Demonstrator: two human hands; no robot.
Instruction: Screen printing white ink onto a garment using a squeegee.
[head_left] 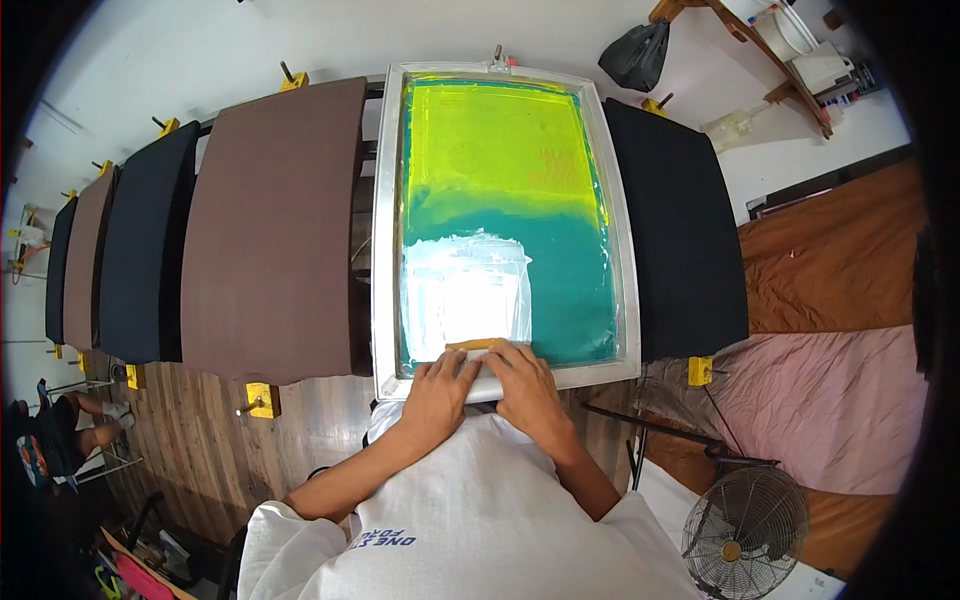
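Note:
A screen printing frame (627, 290) lies in front of me, its mesh yellow-green at the far end and teal nearer. White ink (470, 290) is spread over the near left part of the mesh. At the frame's near edge, my left hand (443, 382) and my right hand (520, 380) sit side by side. Both have their fingers closed over a squeegee (475, 344), whose yellowish edge shows just beyond the fingertips. The rest of the squeegee is hidden under the hands.
Boards covered in brown fabric (270, 230) and black fabric (670, 230) flank the frame, held on a rail with yellow clamps (262, 401). A fan (745, 530) stands at the lower right, near draped brown and pink cloth (820, 400). A seated person (70, 430) shows at far left.

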